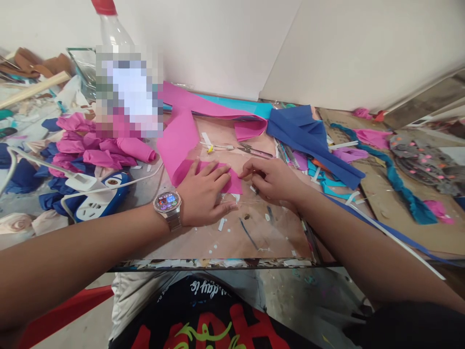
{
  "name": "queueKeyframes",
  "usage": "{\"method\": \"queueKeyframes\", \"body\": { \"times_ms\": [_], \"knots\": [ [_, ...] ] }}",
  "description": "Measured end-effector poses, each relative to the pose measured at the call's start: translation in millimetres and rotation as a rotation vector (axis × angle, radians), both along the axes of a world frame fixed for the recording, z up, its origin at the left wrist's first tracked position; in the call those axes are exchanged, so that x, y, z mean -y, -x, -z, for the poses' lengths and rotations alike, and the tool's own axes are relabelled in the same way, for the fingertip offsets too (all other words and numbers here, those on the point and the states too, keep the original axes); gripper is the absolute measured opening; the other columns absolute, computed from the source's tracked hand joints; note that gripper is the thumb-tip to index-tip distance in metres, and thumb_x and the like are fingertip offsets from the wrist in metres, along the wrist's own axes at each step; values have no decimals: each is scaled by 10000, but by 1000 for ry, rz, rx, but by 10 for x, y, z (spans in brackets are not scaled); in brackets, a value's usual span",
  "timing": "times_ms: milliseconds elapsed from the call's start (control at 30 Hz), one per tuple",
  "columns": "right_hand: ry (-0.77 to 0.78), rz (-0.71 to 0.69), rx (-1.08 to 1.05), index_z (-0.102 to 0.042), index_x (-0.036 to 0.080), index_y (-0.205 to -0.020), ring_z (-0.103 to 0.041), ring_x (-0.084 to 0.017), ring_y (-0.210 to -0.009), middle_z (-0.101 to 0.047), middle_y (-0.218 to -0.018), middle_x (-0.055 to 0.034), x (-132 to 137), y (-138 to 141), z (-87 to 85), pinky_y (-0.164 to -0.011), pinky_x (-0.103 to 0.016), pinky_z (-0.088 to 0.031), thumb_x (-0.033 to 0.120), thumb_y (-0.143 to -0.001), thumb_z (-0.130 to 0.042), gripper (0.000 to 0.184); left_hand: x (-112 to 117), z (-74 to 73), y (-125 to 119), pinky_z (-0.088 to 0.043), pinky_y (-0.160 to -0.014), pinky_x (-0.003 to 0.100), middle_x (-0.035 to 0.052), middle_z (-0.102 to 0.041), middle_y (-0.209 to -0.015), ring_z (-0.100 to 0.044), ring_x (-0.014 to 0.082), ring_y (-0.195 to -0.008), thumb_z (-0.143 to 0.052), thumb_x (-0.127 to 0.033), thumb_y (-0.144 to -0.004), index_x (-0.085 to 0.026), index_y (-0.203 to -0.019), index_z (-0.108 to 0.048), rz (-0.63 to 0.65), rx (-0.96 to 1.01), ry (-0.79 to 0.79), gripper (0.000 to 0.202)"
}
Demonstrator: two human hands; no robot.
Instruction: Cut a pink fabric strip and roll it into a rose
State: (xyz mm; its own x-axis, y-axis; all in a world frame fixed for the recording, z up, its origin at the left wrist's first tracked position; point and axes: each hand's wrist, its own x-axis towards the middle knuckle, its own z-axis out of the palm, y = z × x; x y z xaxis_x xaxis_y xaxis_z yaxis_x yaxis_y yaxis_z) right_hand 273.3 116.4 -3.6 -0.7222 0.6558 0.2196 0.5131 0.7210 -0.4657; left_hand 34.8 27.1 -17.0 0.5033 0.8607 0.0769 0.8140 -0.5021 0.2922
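Observation:
A long strip of pink fabric (178,133) runs down from the back of the work board and folds over in front of me. My left hand (205,191), with a watch on its wrist, lies flat on the strip's near end, fingers spread. At the right edge of that end, my right hand (267,179) has its thumb and index finger pinched on the pink fabric's corner. Its other fingers are curled. Just beyond my hands lie a pair of tweezers or small scissors (254,151) and a thin white tool with a yellow part (218,147).
Rolled pink fabric pieces (101,150) and a blue-white power strip (103,196) with cables sit at left. A red-capped bottle (112,24) stands behind a blurred bright screen. Navy fabric strips (305,135), cardboard (378,194) and a teal ruffled strip (392,174) lie at right.

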Motion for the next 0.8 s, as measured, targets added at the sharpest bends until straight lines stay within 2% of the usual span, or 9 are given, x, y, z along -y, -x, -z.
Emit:
{"method": "queueKeyframes", "body": {
  "times_ms": [300, 600, 800],
  "knots": [
    [-32, 29, -23, -709, 206, -879, -667, -155, -661, -780, -802, 1, -33, -1, 12, -692, -266, -485, 71, -769, -518, 259, 10, 0, 4, -183, -1242, 761, 132, -389, -1703, -314, 419, -1579, -409, -710, -994, -190, -1497, -512, -3, 6, 9, 730],
    [52, 37, -77, -737, 221, -983, -731, -185, -814, -814, -942, -15, -1, 16, 48, -743, -282, -523, 75, -788, -522, 325, 13, 12, 4, -170, -1257, 744, 129, -374, -1712, -294, 419, -1591, -404, -719, -993, -210, -1534, -481, -8, 3, 16, 747],
    [132, 85, -123, -743, 199, -986, -657, -141, -646, -808, -902, -11, 12, 29, 63, -639, -258, -476, 79, -761, -509, 346, 16, 19, 7, -183, -1255, 743, 135, -368, -1713, -288, 414, -1596, -411, -702, -999, -201, -1541, -474, -9, 2, 12, 741]
  ]
}}
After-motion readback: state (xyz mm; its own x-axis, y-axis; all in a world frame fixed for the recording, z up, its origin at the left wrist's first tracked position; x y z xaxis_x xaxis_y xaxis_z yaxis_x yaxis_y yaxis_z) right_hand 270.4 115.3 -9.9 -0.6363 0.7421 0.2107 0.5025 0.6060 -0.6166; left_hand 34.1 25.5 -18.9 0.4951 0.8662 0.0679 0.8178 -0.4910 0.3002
